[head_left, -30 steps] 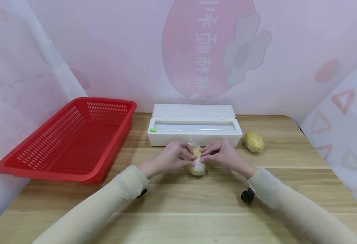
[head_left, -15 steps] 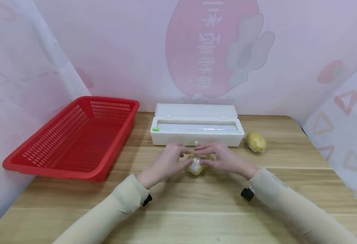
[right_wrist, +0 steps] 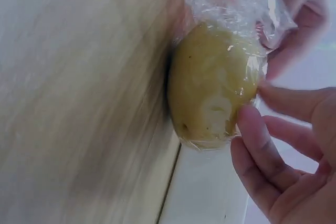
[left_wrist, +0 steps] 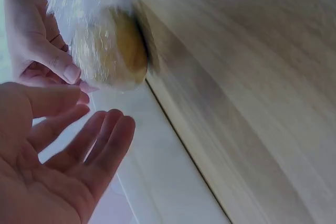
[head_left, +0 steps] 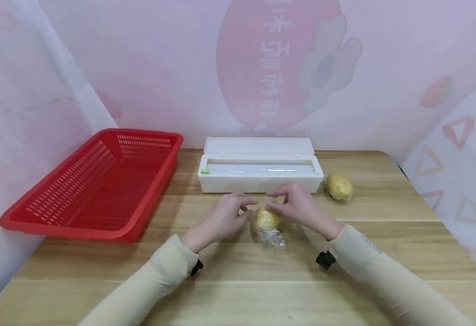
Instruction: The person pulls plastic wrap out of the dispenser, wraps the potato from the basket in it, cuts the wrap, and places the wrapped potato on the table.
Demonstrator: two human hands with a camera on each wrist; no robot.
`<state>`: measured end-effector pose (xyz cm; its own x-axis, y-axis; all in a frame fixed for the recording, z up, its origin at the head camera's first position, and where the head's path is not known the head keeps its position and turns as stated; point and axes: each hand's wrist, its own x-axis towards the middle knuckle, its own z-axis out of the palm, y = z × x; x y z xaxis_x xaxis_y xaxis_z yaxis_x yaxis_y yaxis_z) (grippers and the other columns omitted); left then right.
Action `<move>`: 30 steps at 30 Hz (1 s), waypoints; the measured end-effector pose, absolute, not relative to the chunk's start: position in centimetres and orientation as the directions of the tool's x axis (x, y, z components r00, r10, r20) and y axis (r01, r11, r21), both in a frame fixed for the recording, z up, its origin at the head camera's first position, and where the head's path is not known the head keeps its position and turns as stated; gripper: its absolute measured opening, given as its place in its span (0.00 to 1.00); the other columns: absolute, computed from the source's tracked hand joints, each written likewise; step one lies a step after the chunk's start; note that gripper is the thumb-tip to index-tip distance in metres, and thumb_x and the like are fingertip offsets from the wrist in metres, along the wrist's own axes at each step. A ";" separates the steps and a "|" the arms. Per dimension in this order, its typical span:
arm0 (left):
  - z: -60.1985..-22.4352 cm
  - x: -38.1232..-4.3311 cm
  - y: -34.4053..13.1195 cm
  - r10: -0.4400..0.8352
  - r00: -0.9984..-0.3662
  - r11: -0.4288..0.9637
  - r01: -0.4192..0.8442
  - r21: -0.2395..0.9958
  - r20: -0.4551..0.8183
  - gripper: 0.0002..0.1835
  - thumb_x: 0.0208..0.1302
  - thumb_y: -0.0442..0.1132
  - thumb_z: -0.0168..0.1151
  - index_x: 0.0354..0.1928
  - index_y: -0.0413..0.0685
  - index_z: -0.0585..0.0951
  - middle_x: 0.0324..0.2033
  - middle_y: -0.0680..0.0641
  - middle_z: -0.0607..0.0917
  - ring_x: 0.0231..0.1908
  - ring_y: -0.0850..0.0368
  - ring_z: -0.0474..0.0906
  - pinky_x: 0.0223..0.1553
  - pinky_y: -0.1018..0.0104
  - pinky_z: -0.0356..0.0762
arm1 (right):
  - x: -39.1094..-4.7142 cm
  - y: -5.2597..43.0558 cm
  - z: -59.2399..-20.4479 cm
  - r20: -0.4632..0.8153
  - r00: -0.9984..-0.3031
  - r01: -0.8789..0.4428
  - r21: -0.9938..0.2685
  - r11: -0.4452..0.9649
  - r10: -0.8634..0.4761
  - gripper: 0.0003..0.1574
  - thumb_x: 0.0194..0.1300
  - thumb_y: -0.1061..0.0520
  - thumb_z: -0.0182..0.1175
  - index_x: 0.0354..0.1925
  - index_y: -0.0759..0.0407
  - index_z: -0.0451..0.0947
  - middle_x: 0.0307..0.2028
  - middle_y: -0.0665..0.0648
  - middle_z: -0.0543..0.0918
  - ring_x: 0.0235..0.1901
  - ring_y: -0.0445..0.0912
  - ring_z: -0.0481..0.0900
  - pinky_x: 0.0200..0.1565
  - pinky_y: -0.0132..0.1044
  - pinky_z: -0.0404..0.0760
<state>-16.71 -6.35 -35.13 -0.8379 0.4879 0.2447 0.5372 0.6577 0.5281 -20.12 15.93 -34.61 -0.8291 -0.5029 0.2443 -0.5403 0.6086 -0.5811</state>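
Observation:
A potato (head_left: 267, 219) in clear plastic wrap lies on the table in front of the white box. The wrap's loose, crumpled end (head_left: 271, 237) points toward me in the head view. My right hand (head_left: 299, 206) is at the potato's far right side; in the right wrist view its thumb and index finger (right_wrist: 251, 121) pinch the wrap at the potato's edge. To the left, my left hand (head_left: 223, 216) hovers just apart from the potato, fingers loosely bent. Nothing lies between those fingers in the left wrist view, where the wrapped potato (left_wrist: 107, 51) shows beyond them.
Behind the hands stands a white plastic-wrap box (head_left: 260, 184), lid up, with a roll inside and a green tab at its left. A second wrapped potato (head_left: 339, 186) rests right of it. At the left is a red basket (head_left: 130, 233) with slotted walls.
Both hands worked close together over the potato, then parted, the left moving clear. The potato has turned, so its crumpled wrap end now lies toward me.

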 end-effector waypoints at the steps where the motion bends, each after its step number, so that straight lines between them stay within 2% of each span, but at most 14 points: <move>1: -35.2 -16.8 -6.3 0.508 -0.828 0.647 0.549 0.529 0.237 0.16 0.64 0.33 0.66 0.54 0.44 0.84 0.50 0.47 0.84 0.42 0.56 0.82 0.43 0.64 0.79 | -20.1 16.0 -34.5 0.225 -0.842 -0.515 -0.605 0.607 -0.491 0.20 0.57 0.53 0.74 0.46 0.61 0.86 0.42 0.59 0.85 0.19 0.41 0.74 0.19 0.35 0.74; 7: -35.8 -17.1 -6.1 0.603 -0.766 0.574 0.611 0.545 0.223 0.15 0.65 0.32 0.65 0.53 0.42 0.84 0.51 0.46 0.84 0.48 0.53 0.82 0.48 0.62 0.79 | -20.2 16.5 -35.0 0.203 -0.832 -0.513 -0.636 0.577 -0.516 0.14 0.59 0.55 0.72 0.42 0.60 0.88 0.45 0.60 0.83 0.25 0.43 0.77 0.26 0.34 0.78; 13: -35.9 -17.3 -6.2 0.639 -0.723 0.532 0.662 0.528 0.263 0.14 0.64 0.32 0.67 0.51 0.42 0.85 0.49 0.46 0.84 0.50 0.55 0.80 0.50 0.63 0.77 | -20.4 17.2 -35.2 0.271 -0.745 -0.632 -0.578 0.516 -0.609 0.13 0.61 0.56 0.70 0.43 0.61 0.87 0.42 0.58 0.84 0.37 0.46 0.81 0.35 0.38 0.81; 17: -36.0 -17.1 -6.3 0.672 -0.684 0.513 0.706 0.489 0.284 0.16 0.63 0.34 0.68 0.53 0.41 0.84 0.51 0.45 0.83 0.51 0.54 0.79 0.52 0.63 0.76 | -20.5 18.0 -35.1 0.278 -0.658 -0.724 -0.490 0.486 -0.700 0.15 0.66 0.57 0.66 0.48 0.63 0.85 0.47 0.59 0.83 0.37 0.45 0.80 0.35 0.39 0.81; 20: -36.1 -16.7 -6.6 0.694 -0.644 0.493 0.751 0.439 0.322 0.19 0.62 0.33 0.69 0.55 0.40 0.82 0.53 0.43 0.82 0.54 0.52 0.77 0.55 0.61 0.74 | -20.5 18.9 -34.9 0.321 -0.568 -0.802 -0.421 0.424 -0.757 0.17 0.66 0.61 0.65 0.52 0.65 0.82 0.50 0.60 0.80 0.39 0.45 0.80 0.36 0.38 0.82; 24: -35.7 -16.1 -7.2 0.721 -0.578 0.454 0.810 0.371 0.381 0.20 0.59 0.32 0.71 0.54 0.39 0.82 0.53 0.43 0.81 0.54 0.50 0.77 0.54 0.58 0.75 | -20.5 20.3 -34.9 0.448 -0.439 -0.886 -0.358 0.294 -0.779 0.22 0.55 0.68 0.72 0.50 0.66 0.82 0.50 0.61 0.80 0.40 0.48 0.80 0.33 0.36 0.82; 27: -35.4 -15.8 -7.4 0.748 -0.534 0.427 0.842 0.330 0.395 0.20 0.57 0.32 0.73 0.53 0.40 0.83 0.51 0.45 0.82 0.52 0.53 0.77 0.52 0.60 0.76 | -20.4 21.5 -35.4 0.504 -0.360 -0.924 -0.310 0.224 -0.785 0.25 0.47 0.70 0.75 0.47 0.64 0.84 0.47 0.61 0.81 0.39 0.48 0.81 0.31 0.34 0.81; 30: -35.0 -15.7 -7.6 0.764 -0.510 0.417 0.857 0.302 0.395 0.19 0.56 0.34 0.74 0.51 0.41 0.85 0.49 0.47 0.82 0.50 0.55 0.78 0.50 0.63 0.77 | -20.3 22.0 -35.8 0.494 -0.305 -0.945 -0.262 0.195 -0.814 0.27 0.45 0.67 0.78 0.47 0.60 0.85 0.49 0.62 0.80 0.45 0.50 0.80 0.37 0.37 0.82</move>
